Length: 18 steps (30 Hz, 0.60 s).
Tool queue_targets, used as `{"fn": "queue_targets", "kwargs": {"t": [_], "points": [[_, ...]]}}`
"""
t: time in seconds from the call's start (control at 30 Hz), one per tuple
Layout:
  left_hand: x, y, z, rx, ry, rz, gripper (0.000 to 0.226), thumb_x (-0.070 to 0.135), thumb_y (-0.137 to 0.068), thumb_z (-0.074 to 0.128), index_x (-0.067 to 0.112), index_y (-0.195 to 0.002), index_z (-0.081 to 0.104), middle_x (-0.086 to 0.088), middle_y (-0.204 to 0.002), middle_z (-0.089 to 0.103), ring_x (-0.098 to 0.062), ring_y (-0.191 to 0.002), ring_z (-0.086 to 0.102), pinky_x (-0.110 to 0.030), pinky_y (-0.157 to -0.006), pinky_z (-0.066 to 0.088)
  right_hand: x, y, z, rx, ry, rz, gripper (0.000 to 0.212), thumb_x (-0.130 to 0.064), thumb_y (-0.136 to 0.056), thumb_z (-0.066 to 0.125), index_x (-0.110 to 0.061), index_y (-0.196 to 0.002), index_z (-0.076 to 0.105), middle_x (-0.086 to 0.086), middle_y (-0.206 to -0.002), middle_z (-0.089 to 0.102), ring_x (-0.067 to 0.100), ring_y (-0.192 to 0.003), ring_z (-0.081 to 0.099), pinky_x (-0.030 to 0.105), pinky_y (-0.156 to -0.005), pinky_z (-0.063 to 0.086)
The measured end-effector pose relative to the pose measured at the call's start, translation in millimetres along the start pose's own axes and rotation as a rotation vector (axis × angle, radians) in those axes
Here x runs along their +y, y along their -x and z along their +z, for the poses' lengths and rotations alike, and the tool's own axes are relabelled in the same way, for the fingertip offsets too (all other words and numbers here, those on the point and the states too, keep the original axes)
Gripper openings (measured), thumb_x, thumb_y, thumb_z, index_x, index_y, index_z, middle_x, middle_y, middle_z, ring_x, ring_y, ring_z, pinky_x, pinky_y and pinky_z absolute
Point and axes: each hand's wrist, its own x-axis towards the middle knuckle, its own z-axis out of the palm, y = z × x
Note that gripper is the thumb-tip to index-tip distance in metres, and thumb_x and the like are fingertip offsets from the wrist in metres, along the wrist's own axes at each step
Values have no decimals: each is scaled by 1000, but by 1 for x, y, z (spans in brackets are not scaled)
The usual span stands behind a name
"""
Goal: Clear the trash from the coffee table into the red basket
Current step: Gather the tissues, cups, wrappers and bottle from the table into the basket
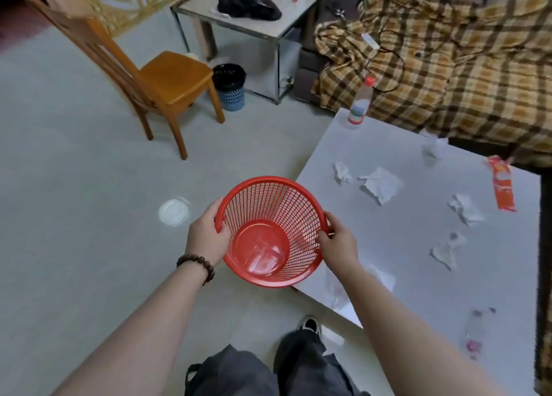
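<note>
Both hands grip the round red mesh basket by its rim.

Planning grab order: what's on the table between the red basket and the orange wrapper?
Head view: between red basket and orange wrapper lie crumpled tissues, a flat napkin and another tissue wad.

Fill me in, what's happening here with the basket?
A person holds the red basket by its rim, left hand on one side and right hand on the other, beside the coffee table. The basket looks empty. Nothing is cleared yet: crumpled tissues, an orange wrapper and an upright bottle still sit on the table.
</note>
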Motion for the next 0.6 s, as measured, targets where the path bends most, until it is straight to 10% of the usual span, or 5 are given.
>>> {"fn": "queue_targets", "kwargs": {"t": [0.23,0.6], "points": [[-5,-30,12,103,-122,-126,52,4,-83,54,27,-130,55,12,-89,63,-4,-74,58,-8,-67,40,25,-60,17,-220,-53,86,49,-27,-92,57,-23,-138,43,-1,-101,63,18,-85,65,40,-78,58],[-59,-64,22,148,-307,-226,53,5,-86,56,20,-137,51,-5,-110,70,-9,-82,56,-21,-80,43,123,-129,58,-359,468,76,74,-32,-81,68,-30,-144,29,2,-155,20,27,-137,24,39,-103,37]]}}
